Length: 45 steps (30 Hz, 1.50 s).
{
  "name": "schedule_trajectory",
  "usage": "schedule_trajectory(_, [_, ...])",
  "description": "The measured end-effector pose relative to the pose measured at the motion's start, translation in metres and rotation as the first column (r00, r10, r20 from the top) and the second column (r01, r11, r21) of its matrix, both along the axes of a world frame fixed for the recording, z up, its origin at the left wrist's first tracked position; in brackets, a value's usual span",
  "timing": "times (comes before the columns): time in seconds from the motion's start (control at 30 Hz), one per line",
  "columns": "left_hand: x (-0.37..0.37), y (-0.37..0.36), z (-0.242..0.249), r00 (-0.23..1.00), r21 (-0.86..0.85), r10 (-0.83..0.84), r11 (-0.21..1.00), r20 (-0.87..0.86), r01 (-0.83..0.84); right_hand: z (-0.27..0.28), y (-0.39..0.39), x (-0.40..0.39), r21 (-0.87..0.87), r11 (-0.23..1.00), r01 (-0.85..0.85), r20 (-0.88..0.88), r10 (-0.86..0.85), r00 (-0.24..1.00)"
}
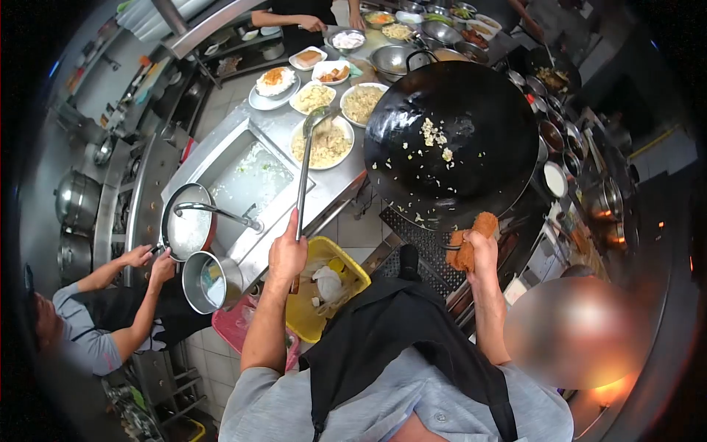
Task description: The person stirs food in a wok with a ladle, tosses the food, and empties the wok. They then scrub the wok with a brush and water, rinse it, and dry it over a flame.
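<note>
In a busy kitchen, the person's left hand (287,254) closes around the shaft of a long ladle (302,184), its wooden end showing below the fist. The right hand (482,254) clenches a folded orange cloth (484,223) at the near edge of a large wok (493,158); a loop handle shows beside the cloth, which probably shields the palm from hot metal. The wok spreads ahead of the right hand, its inside turned toward the wearer. Whether anything props it from below cannot be told.

The long shaft likely spares the left hand from heat, and lets the ladle's head reach over the nearest white bowl (352,145); contact there is unclear. The wok is black, round and glossy, flecked with pale, crumbly scraps. The cloth looks thick and nubby, the ladle smooth and metallic. Pale, grainy food fills the white bowl in a loose mound.

Below the left hand sits a yellow bin (355,258) holding crumpled plastic. To that hand's left, a co-worker grips a pan (171,199) under a curved tap (221,215), beside a steel sink (283,197) of cloudy water. Farthest ahead, another person's hand (313,24) is near a metal bowl (333,46).
</note>
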<state>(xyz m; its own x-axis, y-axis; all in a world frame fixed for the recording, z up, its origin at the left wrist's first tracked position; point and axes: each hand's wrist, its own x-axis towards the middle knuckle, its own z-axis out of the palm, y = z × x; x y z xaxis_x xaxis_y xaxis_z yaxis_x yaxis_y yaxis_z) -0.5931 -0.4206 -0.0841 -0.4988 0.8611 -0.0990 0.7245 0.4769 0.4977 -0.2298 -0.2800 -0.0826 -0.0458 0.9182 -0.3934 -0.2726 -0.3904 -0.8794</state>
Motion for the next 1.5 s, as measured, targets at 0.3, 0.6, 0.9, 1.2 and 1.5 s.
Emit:
schedule_trajectory(0.3, [0.059,0.04,-0.005,0.984,0.11,0.085,0.992,-0.159,-0.068,0.018,0.131,-0.014,0.013,0.977,-0.212,0.06,0.211,0.976])
schedule_trajectory(0.6, [0.083,0.163,-0.047,0.999,0.298,0.038,0.954,-0.032,-0.027,0.043,0.206,-0.051,0.033,0.907,-0.419,0.064,0.417,0.907])
schedule_trajectory(0.9, [0.014,0.058,-0.022,0.964,0.196,0.023,0.98,-0.264,0.03,0.018,0.217,-0.1,0.219,0.9,-0.378,0.13,0.357,0.925])
schedule_trajectory(1.2, [0.003,0.032,-0.041,0.983,0.222,0.054,0.975,-0.176,-0.014,0.003,0.193,-0.141,0.284,0.888,-0.361,0.113,0.343,0.932])
schedule_trajectory(1.5, [-0.039,0.001,-0.026,0.964,0.218,-0.018,0.973,-0.264,0.078,-0.011,0.184,-0.172,0.414,0.874,-0.254,0.23,0.17,0.958])
